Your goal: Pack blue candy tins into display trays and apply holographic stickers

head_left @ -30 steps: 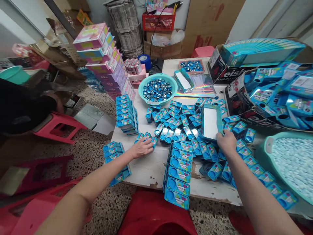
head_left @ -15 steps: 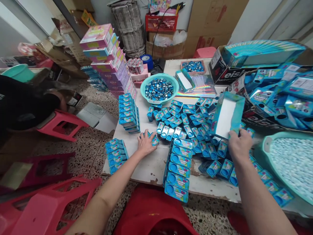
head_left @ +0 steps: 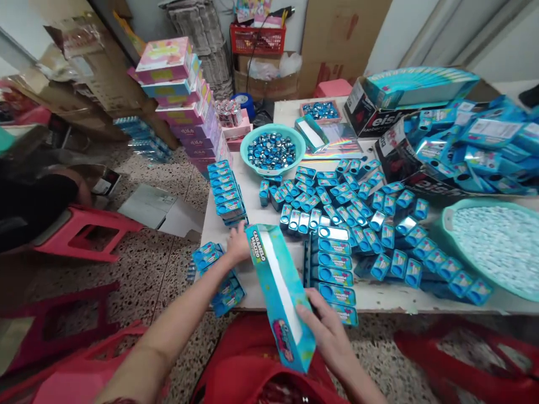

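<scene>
A long blue cardboard display box (head_left: 280,292), printed with caramel lettering and showing a white inside strip, slants across the front of the table. My right hand (head_left: 324,320) grips its near right side, thumb on top. At the box's far left end is my left hand (head_left: 238,244), partly covered by the box and blurred, so its hold cannot be made out. Just beyond that hand stands a stack of small blue tins (head_left: 227,193). Another group of tins (head_left: 219,280) lies beside my left forearm. A row of tins (head_left: 334,275) runs along the box's right.
Many loose blue tins (head_left: 349,207) cover the middle of the table. Behind them sits a teal basin (head_left: 248,163) of small metallic pieces. At right are a teal tub (head_left: 448,224) of pale candies and an open carton (head_left: 389,148) of blue packages. Red stools (head_left: 84,230) stand left.
My right hand has brought the blue display box from above the loose tins at right to the front middle. The small tin under my left hand no longer shows. The view has shifted.
</scene>
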`<state>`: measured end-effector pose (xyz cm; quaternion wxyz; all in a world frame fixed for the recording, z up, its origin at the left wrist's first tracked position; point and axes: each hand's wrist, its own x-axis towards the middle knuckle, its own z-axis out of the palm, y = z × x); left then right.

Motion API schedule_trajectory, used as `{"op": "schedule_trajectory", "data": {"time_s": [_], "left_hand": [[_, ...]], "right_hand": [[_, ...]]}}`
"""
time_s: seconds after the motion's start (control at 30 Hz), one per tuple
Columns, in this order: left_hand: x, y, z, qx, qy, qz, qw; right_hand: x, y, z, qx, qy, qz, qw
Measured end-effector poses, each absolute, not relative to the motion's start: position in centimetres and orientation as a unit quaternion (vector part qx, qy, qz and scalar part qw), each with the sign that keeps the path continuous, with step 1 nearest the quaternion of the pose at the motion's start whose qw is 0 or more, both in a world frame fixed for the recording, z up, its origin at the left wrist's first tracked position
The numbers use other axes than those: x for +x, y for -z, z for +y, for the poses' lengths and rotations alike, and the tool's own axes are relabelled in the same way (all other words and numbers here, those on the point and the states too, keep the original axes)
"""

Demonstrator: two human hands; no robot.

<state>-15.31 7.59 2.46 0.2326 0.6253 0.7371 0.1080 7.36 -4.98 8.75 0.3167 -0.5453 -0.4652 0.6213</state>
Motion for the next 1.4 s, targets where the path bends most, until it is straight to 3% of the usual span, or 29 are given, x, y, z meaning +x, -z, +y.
{"op": "schedule_trajectory", "data": {"time_s": [0.17,0.3,0.43,0.5,0.67,0.83,0.97,1.17,1.27,1.4], "left_hand": [[-22.4,-9.5,4.4,0.674,-0.1,0.707,0.19],[-25.9,-13.5,3.1,0.644,-0.164,0.686,0.296],[-22.0,-10.6,5.6,0.646,-0.163,0.559,0.493],[-18.4,-7.1,7.2,0.696,-0.092,0.489,0.517],[-12.4,-0.7,9.1,0.818,0.15,0.456,0.316],[-11.9,0.0,8.8,0.884,0.164,0.415,0.14],[-12.2,-0.3,9.6,0.887,0.131,0.414,0.158],[-10.3,-0.4,15.5,0.757,-0.03,0.613,0.224],[-7.9,0.3,17.1,0.73,0.004,0.608,0.311],[-5.1,1.1,16.9,0.695,0.055,0.649,0.305]], "right_hand": [[3.6,-1.4,-7.5,-0.595,-0.595,-0.426,0.332],[1.7,3.7,-6.6,-0.718,-0.434,-0.507,0.198],[0.8,6.4,-4.5,-0.731,-0.361,-0.572,0.09],[0.8,7.3,-4.0,-0.731,-0.349,-0.582,0.077],[0.6,9.5,-4.8,-0.735,-0.298,-0.602,0.091],[-0.2,11.2,-5.3,-0.745,-0.255,-0.606,0.112],[-0.5,11.3,-5.4,-0.744,-0.261,-0.596,0.154],[-0.4,9.4,-7.1,-0.701,-0.197,-0.626,0.279],[-0.4,8.3,-7.6,-0.644,-0.223,-0.67,0.294],[0.2,7.6,-8.2,-0.619,-0.238,-0.692,0.286]]}}
